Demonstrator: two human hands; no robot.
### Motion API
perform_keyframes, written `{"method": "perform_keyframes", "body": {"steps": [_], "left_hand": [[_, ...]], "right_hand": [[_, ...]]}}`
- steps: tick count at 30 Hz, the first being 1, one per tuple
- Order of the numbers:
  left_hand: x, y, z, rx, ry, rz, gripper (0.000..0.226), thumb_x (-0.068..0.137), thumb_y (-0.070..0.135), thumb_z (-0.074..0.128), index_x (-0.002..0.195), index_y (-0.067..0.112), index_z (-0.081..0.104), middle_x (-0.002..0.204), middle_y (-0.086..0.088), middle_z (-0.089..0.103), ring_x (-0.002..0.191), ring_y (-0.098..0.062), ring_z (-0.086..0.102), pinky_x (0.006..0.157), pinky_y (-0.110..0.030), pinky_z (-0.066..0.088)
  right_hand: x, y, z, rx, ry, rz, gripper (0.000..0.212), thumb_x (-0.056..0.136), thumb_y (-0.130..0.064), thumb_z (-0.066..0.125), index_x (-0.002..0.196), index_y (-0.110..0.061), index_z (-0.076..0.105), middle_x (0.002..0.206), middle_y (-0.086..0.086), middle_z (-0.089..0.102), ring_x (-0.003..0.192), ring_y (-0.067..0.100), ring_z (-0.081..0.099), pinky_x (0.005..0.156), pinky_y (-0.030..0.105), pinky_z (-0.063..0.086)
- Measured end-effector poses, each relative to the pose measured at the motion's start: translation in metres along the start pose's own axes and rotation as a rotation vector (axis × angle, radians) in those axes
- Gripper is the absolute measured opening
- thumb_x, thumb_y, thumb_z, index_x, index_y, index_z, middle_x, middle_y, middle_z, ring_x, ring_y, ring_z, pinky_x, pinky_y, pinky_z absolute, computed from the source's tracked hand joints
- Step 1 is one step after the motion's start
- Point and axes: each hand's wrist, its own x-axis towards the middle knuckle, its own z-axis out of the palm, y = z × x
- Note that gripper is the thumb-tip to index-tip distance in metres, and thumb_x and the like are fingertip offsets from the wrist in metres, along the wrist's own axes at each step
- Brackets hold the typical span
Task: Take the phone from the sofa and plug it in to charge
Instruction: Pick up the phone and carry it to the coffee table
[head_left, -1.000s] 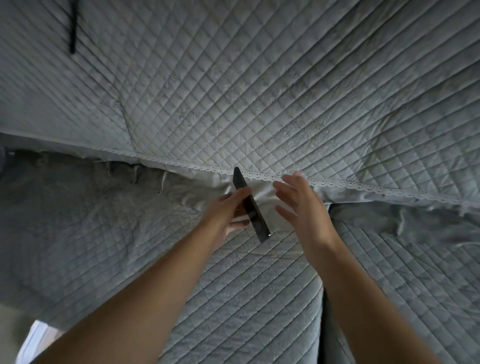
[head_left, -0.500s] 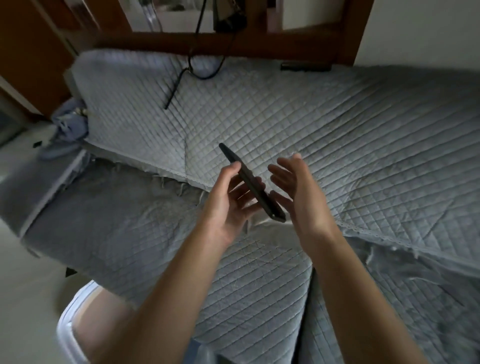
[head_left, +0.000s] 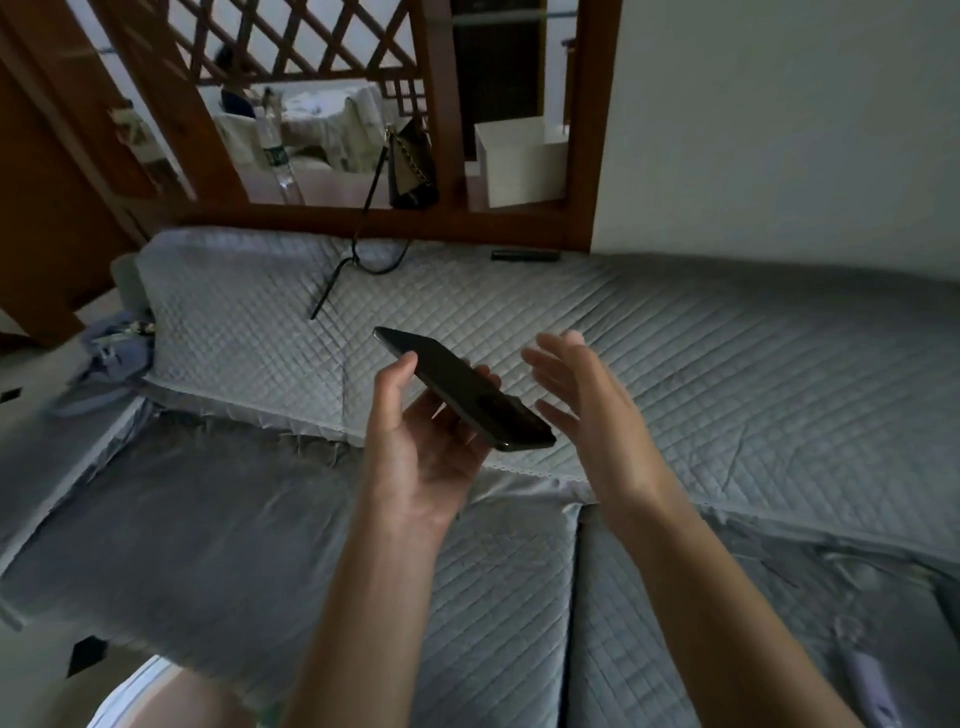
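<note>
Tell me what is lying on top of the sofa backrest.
On the sofa backrest lie a black cable, trailing down from the ledge behind, and a small dark bar-shaped object. The quilted cover hides anything underneath.

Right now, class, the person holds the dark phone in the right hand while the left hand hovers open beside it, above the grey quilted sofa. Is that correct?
Not quite: the hands are swapped. The head view shows the left hand gripping the phone, while the right hand hovers open beside it without touching. The rest holds: both are above the grey quilted sofa.
</note>
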Motion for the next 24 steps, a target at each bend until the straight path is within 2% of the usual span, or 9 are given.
{"method": "perform_keyframes", "body": {"steps": [3, 5, 8, 13, 17, 21, 24], "left_hand": [[-0.006, 0.0, 0.011, -0.026, -0.077, -0.034, 0.053, 0.071, 0.044, 0.077, 0.102, 0.001, 0.074, 0.103, -0.018, 0.07, 0.098, -0.032, 0.068, 0.09, -0.044, 0.055], [-0.007, 0.0, 0.017, -0.032, -0.122, -0.066, 0.05, 0.072, 0.045, 0.077, 0.096, 0.002, 0.076, 0.102, -0.017, 0.069, 0.098, -0.031, 0.068, 0.092, -0.044, 0.053], [-0.004, 0.0, 0.029, -0.008, -0.201, -0.106, 0.049, 0.07, 0.044, 0.079, 0.097, 0.002, 0.075, 0.099, -0.015, 0.069, 0.096, -0.029, 0.068, 0.095, -0.045, 0.052], [0.009, 0.009, 0.044, 0.041, -0.308, -0.155, 0.052, 0.071, 0.049, 0.079, 0.093, 0.002, 0.077, 0.099, -0.015, 0.071, 0.098, -0.028, 0.069, 0.084, -0.039, 0.055], [0.023, 0.021, 0.044, 0.069, -0.358, -0.213, 0.052, 0.071, 0.05, 0.078, 0.092, 0.002, 0.078, 0.097, -0.014, 0.073, 0.097, -0.027, 0.07, 0.082, -0.037, 0.056], [0.036, 0.031, 0.037, 0.125, -0.362, -0.285, 0.06, 0.066, 0.048, 0.083, 0.103, 0.001, 0.075, 0.098, -0.013, 0.071, 0.098, -0.026, 0.069, 0.084, -0.039, 0.056], [0.043, 0.027, 0.029, 0.17, -0.372, -0.358, 0.07, 0.062, 0.047, 0.085, 0.112, 0.002, 0.064, 0.094, -0.011, 0.07, 0.095, -0.024, 0.068, 0.086, -0.04, 0.055]], "right_hand": [[-0.011, -0.014, -0.011, 0.005, 0.028, -0.021, 0.065, 0.085, -0.067, 0.036, 0.137, -0.03, 0.048, 0.132, -0.018, 0.058, 0.122, -0.005, 0.05, 0.111, 0.034, 0.036], [-0.015, -0.022, -0.014, 0.025, 0.064, -0.029, 0.068, 0.083, -0.069, 0.037, 0.137, -0.029, 0.048, 0.132, -0.017, 0.058, 0.123, -0.004, 0.05, 0.111, 0.035, 0.036], [-0.021, -0.03, -0.014, 0.018, 0.104, -0.049, 0.068, 0.083, -0.068, 0.038, 0.138, -0.029, 0.047, 0.133, -0.017, 0.057, 0.123, -0.004, 0.05, 0.112, 0.035, 0.034], [-0.025, -0.042, -0.012, -0.002, 0.195, -0.057, 0.066, 0.081, -0.067, 0.037, 0.135, -0.029, 0.049, 0.135, -0.014, 0.056, 0.125, -0.001, 0.048, 0.112, 0.035, 0.033], [-0.025, -0.045, -0.005, 0.008, 0.299, -0.069, 0.066, 0.082, -0.065, 0.038, 0.135, -0.027, 0.049, 0.136, -0.011, 0.056, 0.125, 0.002, 0.049, 0.112, 0.036, 0.035], [-0.026, -0.04, 0.0, 0.056, 0.415, -0.045, 0.079, 0.078, -0.07, 0.042, 0.14, -0.021, 0.045, 0.137, -0.006, 0.056, 0.127, 0.006, 0.049, 0.112, 0.039, 0.036], [-0.033, -0.03, 0.001, 0.073, 0.528, -0.025, 0.068, 0.088, -0.062, 0.038, 0.14, -0.02, 0.045, 0.137, -0.004, 0.056, 0.127, 0.008, 0.049, 0.111, 0.039, 0.037]]}}
